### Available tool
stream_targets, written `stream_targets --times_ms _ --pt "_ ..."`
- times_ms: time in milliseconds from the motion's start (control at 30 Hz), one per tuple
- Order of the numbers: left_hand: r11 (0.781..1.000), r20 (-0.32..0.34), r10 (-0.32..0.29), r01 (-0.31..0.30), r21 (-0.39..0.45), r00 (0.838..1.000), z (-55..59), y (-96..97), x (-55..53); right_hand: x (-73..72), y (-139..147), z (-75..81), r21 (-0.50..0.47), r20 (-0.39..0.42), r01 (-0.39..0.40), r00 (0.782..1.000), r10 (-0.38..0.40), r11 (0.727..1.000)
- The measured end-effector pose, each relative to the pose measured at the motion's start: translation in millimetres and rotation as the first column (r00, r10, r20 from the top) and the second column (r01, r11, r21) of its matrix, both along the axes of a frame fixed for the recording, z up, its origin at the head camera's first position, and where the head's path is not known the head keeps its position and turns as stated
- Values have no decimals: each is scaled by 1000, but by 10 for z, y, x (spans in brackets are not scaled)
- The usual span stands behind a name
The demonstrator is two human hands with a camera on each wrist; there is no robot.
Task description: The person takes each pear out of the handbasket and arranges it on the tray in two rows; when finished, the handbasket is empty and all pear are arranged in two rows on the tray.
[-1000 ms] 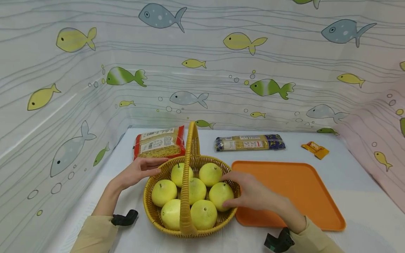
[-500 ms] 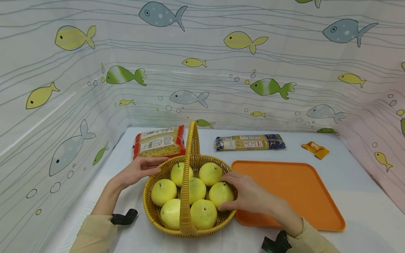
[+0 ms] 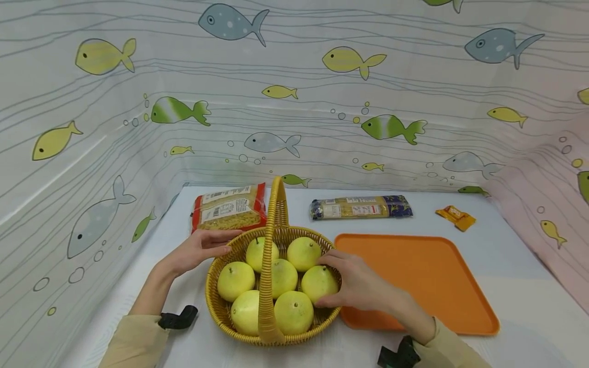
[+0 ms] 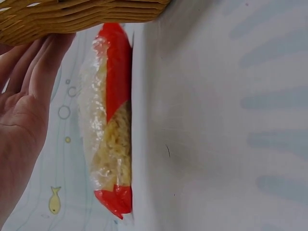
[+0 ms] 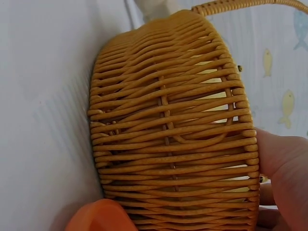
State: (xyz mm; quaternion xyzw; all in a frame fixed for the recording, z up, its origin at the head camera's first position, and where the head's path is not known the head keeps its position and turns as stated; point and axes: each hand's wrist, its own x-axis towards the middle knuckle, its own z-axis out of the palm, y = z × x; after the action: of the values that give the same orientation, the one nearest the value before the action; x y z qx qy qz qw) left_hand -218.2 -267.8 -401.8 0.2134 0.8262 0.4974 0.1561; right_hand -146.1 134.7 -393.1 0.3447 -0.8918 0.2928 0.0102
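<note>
While the right hand point(image 3: 359, 281) grips a pear point(image 3: 317, 284) (stem point(image 3: 324, 268) up), the left point(image 3: 195, 250), outstretched, touches the basket point(image 3: 213, 304).

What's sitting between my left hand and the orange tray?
The head view shows the wicker basket of yellow fruits there, with your right hand around the rightmost fruit.

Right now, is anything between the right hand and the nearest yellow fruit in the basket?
Nothing visible: the right hand reaches over the basket's rim and curls around that yellow fruit; the handle arches farther left.
</note>
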Motion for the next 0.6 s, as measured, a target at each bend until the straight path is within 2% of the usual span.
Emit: stream_targets --times_ms 467,600 --pt "1000 7 6 -6 3 1000 -6 -3 6 20 -16 -24 -54 -15 45 999 -46 998" --pt "1000 3 6 -6 -1 1000 0 -11 9 23 -14 -3 -71 17 53 999 -51 996"
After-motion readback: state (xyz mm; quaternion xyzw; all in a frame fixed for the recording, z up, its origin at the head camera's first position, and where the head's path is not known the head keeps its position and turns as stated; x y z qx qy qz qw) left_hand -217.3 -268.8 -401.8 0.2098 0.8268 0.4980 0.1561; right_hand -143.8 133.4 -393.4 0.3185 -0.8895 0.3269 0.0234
